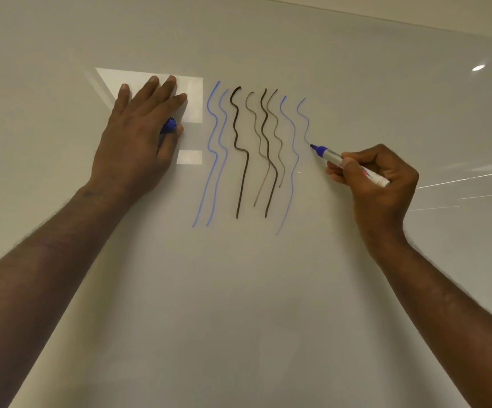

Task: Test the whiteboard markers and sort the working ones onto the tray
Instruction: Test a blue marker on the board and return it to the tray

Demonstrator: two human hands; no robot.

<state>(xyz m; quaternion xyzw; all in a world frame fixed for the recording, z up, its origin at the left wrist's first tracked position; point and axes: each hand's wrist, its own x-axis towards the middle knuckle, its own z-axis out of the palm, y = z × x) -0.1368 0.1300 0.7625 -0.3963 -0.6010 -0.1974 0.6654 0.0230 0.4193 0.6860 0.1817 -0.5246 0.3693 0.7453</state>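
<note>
Both forearms reaching up from the lower corners onto the whiteboard [268, 290]. Right hand [377, 178] wrapped round a blue whiteboard marker [347, 161], fingers [339, 172] pinched narrow on the white barrel, tip touching the board at the lower end of a faint, short blue squiggle [305, 119]. Long axis of the marker slanting from tip at upper left down to the tail at lower right, tail poking out past the knuckles. Left hand [142, 134] flat on the board, well apart to the left of the test lines [247, 148], fingers spread wide, thumb trapping the blue cap [169, 125] against the palm. Cap lying well left of the tip, across all the strokes; probably a recapping reach between the two hands once the stroke ends. No tray in view.
</note>
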